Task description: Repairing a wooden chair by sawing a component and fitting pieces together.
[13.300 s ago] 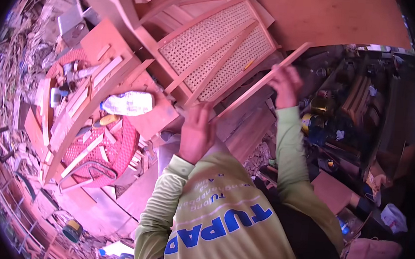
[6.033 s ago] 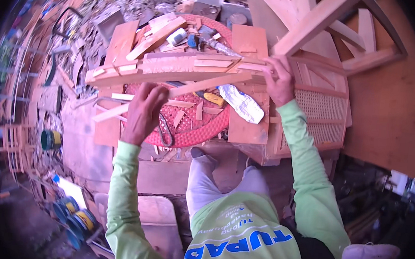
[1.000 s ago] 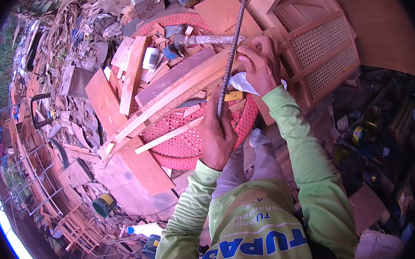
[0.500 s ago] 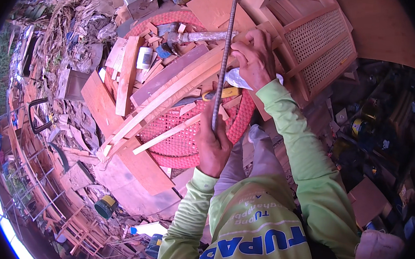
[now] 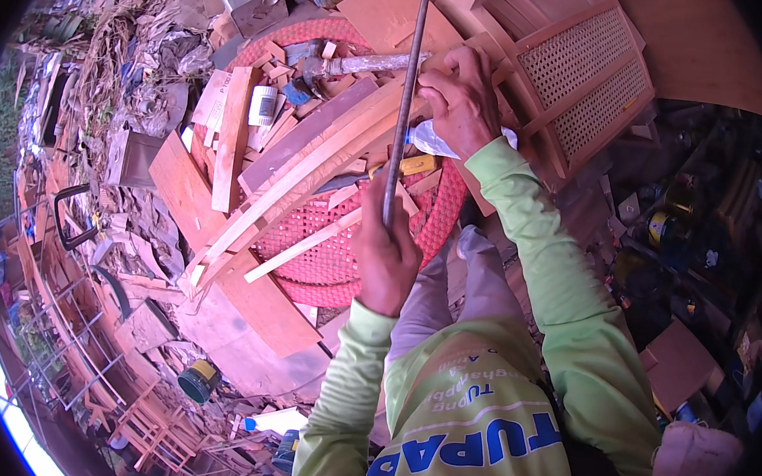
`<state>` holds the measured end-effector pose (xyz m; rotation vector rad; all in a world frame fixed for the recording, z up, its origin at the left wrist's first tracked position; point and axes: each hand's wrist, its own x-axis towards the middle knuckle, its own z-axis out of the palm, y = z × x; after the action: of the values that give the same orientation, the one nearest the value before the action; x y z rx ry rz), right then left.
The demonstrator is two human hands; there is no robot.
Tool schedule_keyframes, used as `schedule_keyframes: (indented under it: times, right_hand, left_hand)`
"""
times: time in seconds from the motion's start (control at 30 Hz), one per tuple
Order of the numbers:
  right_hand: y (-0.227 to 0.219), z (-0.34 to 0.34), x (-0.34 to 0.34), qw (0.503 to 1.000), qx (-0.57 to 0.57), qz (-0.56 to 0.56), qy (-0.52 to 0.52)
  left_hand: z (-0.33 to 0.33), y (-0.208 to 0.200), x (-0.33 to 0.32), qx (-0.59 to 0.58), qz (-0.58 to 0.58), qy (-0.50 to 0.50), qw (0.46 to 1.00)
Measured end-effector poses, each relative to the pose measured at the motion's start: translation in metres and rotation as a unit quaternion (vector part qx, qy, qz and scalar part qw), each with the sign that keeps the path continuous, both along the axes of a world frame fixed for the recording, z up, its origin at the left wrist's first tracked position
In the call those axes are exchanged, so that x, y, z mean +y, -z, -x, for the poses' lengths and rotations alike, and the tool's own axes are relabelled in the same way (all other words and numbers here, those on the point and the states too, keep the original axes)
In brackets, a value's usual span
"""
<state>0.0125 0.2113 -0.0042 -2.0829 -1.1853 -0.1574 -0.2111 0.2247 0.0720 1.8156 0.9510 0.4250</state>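
The left hand [image 5: 387,256] has its fingers wrapped around the lower end of a long metal rod [image 5: 407,97], which points away from the person and crosses in view the upper end of a curved wooden beam [image 5: 315,163]. The right hand [image 5: 463,101] is at that same end of the beam, its fingers curled, though what they pinch cannot be told. The beam lies slantwise above a red woven round seat [image 5: 443,214], with a hammer [image 5: 368,63] and a white bottle [image 5: 262,106] beyond it.
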Motion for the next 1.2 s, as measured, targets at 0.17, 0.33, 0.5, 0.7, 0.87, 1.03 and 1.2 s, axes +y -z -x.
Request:
schedule_keyframes:
  times: [0.17, 0.33, 0.5, 0.7, 0.87, 1.03, 1.2]
  right_hand:
    - [0.000, -0.004, -0.003, 1.000, -0.007, -0.013, -0.002]
    - [0.002, -0.008, -0.004, 1.000, 0.020, -0.018, -0.009]
    - [0.004, -0.007, -0.003, 1.000, 0.005, -0.011, -0.013]
    - [0.004, -0.007, -0.005, 1.000, 0.013, -0.013, -0.009]
    - [0.000, -0.007, -0.005, 1.000, 0.016, -0.017, -0.017]
    - [0.002, -0.006, -0.005, 1.000, 0.007, -0.023, -0.013]
    - [0.002, -0.006, -0.005, 1.000, 0.001, -0.019, -0.006]
  left_hand:
    - [0.001, 0.016, -0.003, -0.026, -0.030, 0.004, 0.999]
    - [-0.001, -0.008, 0.008, -0.014, 0.029, -0.007, 0.999]
    - [0.010, -0.028, 0.007, -0.077, -0.026, -0.027, 0.996]
    - [-0.004, -0.025, 0.022, -0.056, -0.024, -0.009, 0.998]
    - [0.000, -0.004, 0.020, -0.032, -0.008, -0.002, 0.999]
    - [-0.001, 0.005, 0.020, -0.048, -0.010, 0.008, 0.999]
    - [-0.003, 0.002, 0.018, -0.022, -0.004, 0.020, 1.000]
